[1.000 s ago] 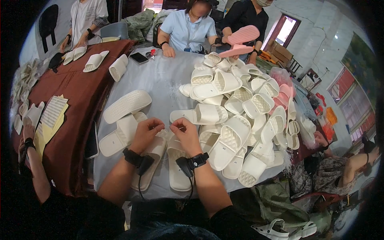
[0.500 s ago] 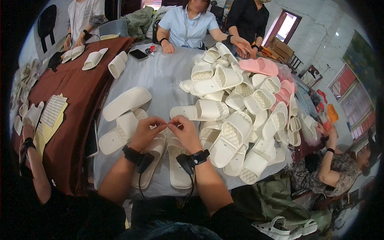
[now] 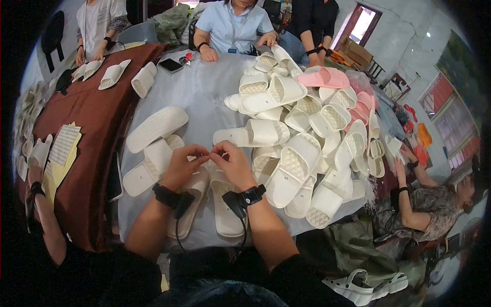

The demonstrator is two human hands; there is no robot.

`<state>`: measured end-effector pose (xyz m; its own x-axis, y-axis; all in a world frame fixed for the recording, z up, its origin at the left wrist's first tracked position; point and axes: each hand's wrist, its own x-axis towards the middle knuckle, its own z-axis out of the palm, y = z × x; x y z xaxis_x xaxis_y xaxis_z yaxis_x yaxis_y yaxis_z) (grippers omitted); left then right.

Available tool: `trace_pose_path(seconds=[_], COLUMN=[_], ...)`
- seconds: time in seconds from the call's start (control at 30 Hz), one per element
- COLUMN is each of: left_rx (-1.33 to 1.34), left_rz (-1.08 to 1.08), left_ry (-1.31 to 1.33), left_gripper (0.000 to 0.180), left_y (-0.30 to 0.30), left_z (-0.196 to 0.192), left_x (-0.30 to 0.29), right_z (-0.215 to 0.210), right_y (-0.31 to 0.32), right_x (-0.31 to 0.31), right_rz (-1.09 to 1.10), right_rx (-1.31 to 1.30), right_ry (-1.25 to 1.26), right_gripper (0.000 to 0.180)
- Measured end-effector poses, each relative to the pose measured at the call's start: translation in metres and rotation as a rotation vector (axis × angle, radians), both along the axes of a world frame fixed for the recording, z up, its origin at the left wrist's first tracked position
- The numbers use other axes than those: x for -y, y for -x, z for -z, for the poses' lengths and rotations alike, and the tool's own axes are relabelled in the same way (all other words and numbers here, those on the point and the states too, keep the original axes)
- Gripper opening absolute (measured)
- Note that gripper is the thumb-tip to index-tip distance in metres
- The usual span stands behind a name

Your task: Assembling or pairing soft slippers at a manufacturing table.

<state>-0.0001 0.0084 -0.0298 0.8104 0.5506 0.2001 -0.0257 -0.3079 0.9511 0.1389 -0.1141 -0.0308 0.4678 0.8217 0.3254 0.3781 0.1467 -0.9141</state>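
My left hand [image 3: 183,165] and my right hand [image 3: 231,162] meet fingertip to fingertip above a pair of white slide sandals. Both hands are pinched closed; anything between the fingertips is too small to make out. Under my left wrist lies the left sandal [image 3: 190,211], and under my right wrist the right sandal [image 3: 228,217], soles down on the grey plastic-covered table [image 3: 179,100]. Left of my hands, a white sandal [image 3: 157,129] rests sole-up, partly over another sandal [image 3: 140,179]. A further white sandal [image 3: 251,133] lies just beyond my right hand.
A big heap of white sandals [image 3: 294,169] with a few pink ones [image 3: 323,78] covers the table's right side. A phone [image 3: 171,64] lies at the far edge. On the left stands a brown-covered table [image 3: 97,153] with paper sheets [image 3: 64,148]. Several people work around.
My hands stay pinched together and hardly move. Across the table, the person in light blue draws back an outstretched arm toward the heap. The person at right lowers their hands.
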Motion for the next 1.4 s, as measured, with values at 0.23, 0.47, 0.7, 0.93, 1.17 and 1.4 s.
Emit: trace_pose_path(seconds=[0.23, 0.47, 0.7, 0.93, 1.17, 1.4], left_rx=[0.039, 0.068, 0.088, 0.083, 0.081, 0.105], left_rz=[-0.012, -0.027, -0.024, -0.050, -0.022, -0.031], left_ry=[-0.113, -0.137, -0.131, -0.129, -0.136, -0.072], left_gripper=[0.009, 0.007, 0.008, 0.008, 0.009, 0.010], left_y=[-0.001, -0.001, -0.003, -0.005, -0.004, -0.003], left_z=[0.001, 0.001, 0.000, -0.002, 0.003, 0.005], left_x=[0.000, 0.001, 0.002, 0.004, -0.002, -0.004], right_z=[0.002, 0.002, 0.002, 0.006, 0.006, 0.005], right_y=[0.000, 0.002, 0.001, -0.001, -0.002, -0.002], right_x=[-0.002, -0.002, -0.003, -0.003, -0.002, -0.003], right_rz=[-0.006, 0.004, 0.011, -0.007, -0.001, 0.007], right_rx=[0.028, 0.033, 0.034, -0.032, -0.009, -0.011], right_ry=[-0.025, -0.029, -0.045, -0.046, -0.038, -0.045], right_gripper=[0.018, 0.018, 0.019, 0.021, 0.020, 0.017])
